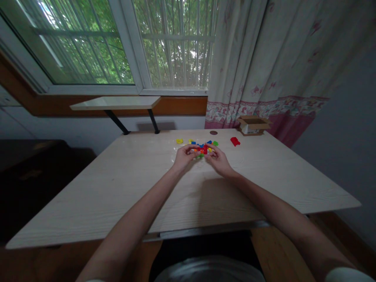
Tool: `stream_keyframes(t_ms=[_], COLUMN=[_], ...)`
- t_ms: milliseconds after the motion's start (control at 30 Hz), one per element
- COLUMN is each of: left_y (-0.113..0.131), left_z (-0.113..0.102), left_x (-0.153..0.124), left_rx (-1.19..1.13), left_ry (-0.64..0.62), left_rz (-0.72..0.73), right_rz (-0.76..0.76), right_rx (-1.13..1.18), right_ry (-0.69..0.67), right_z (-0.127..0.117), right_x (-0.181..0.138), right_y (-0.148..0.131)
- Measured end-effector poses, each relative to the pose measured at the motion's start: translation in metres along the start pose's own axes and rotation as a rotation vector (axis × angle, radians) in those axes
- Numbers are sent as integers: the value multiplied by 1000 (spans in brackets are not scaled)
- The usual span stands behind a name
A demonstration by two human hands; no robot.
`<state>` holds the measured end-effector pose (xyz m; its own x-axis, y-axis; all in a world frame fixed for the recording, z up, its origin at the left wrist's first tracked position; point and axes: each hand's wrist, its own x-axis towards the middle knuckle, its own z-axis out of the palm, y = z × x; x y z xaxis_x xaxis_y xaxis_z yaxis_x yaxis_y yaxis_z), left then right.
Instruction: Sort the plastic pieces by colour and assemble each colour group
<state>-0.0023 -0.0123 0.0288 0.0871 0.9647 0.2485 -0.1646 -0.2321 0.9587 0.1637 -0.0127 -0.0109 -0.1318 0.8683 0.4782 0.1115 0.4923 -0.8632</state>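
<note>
Both my hands meet over the far middle of the table, fingers pinched around a small red plastic piece (202,150). My left hand (185,156) closes on its left side, and my right hand (217,158) closes on its right. Orange shows near its left end, though I cannot make out whether that is a separate part. Around and behind the hands lie several small coloured plastic pieces: a yellow piece (179,141) to the left, blue ones, and a green piece (215,143) just behind my right hand. Farther right rests a larger red piece (235,141).
An open cardboard box (254,126) stands at the table's back right corner, by the curtain (235,78). A dark round disc (213,132) lies near the back edge. At back left, a raised shelf (116,102) stands on black legs over the table (132,188).
</note>
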Motion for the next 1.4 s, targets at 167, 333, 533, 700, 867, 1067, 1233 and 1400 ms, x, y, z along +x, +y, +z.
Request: stream_keyframes(t_ms=[167,333,533,700,867,1067,1233,1400], left_y=[0,-3,-2,-2,-5,-5,-6,-12], left_z=[-1,-1,0,-1,-1,1,0,-4], left_x=[0,1,1,1,1,0,1,4], left_rx=[14,16,11,8,-31,-83,-115,-141], left_ry=[4,15,18,10,6,-19,-8,28], left_rz=[1,-15,-29,-29,-60,-120,-157,-133], right_rz=[-7,-22,-111,-145,-133,-123,125,270], right_rx=[-42,-83,-183,-230,-239,-252,41,371], right_ry=[19,20,33,17,38,103,101,-1], right_z=[-1,-2,-6,-9,-10,-10,-8,-8], right_x=[1,2,1,1,1,3,10,13], right_y=[1,0,-4,-6,-9,-4,5,4])
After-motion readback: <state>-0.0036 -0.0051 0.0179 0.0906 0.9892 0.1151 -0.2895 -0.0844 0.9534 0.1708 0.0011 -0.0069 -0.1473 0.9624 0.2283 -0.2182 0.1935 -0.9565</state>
